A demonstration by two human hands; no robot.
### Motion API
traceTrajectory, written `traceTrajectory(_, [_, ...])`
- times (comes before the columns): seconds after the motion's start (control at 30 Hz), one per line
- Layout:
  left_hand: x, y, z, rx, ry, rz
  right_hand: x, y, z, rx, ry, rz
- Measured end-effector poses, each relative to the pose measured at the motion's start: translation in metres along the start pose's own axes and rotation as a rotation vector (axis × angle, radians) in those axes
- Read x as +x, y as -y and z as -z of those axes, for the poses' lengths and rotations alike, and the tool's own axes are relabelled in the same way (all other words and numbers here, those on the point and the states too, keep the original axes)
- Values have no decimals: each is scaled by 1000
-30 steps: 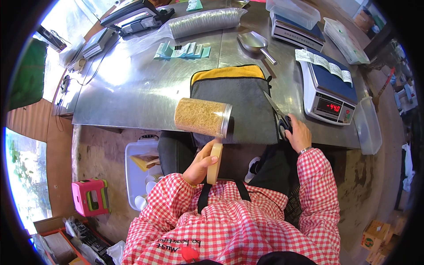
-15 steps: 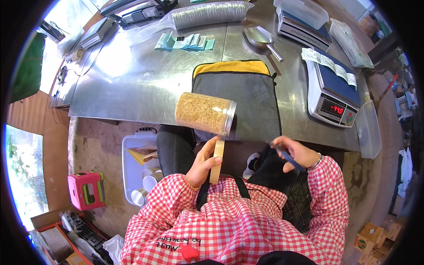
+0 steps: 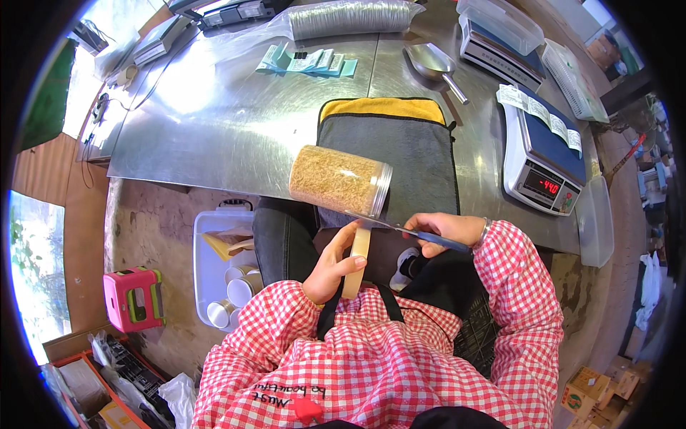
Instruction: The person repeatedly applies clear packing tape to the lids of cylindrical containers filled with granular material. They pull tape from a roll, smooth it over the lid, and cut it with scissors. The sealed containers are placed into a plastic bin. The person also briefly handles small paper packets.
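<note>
On its side on a grey towel with a yellow end lies a clear plastic jar full of fine tan flakes or shreds, its rim end pointing right. My left hand is closed on a roll of pale yellow tape, held on edge just below the jar's rim. My right hand grips a knife by its blue handle. The thin blade points left and reaches across the top of the tape roll, close to the jar rim; whether it touches the tape I cannot tell.
A metal scoop, folded pale-blue slips and a sleeve of stacked lids sit on the steel table. At right is a scale with a label strip. Below left stand a white tub and a pink stool.
My right hand has moved left and slightly up, bringing the knife blade over to the tape roll. The left hand still holds the tape in much the same place. The whole view has shifted slightly.
</note>
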State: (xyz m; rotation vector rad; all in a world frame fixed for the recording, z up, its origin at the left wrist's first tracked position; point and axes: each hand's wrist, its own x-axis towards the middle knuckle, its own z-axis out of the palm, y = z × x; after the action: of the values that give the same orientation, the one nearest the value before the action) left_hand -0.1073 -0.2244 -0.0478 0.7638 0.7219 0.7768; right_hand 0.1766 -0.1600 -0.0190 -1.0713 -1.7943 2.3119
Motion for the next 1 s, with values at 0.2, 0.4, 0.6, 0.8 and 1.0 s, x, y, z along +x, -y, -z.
traceTrajectory(0.2, [1,-1,0,53,-42,20,14,10,3,10,-54,-98])
traceTrajectory(0.4, [2,2,3,39,-43,3,2,33,-8,20,-149,-168])
traceTrajectory(0.6, [-9,-5,10,9,-16,-21,-35,31,-9,51,-503,75])
traceTrajectory(0.8, [-17,-14,-9,96,10,-124,-55,-46,8,-838,-1279,-209])
traceTrajectory(1.0, [-17,-9,-25,231,-32,-322,-35,-10,-53,-891,-1154,151])
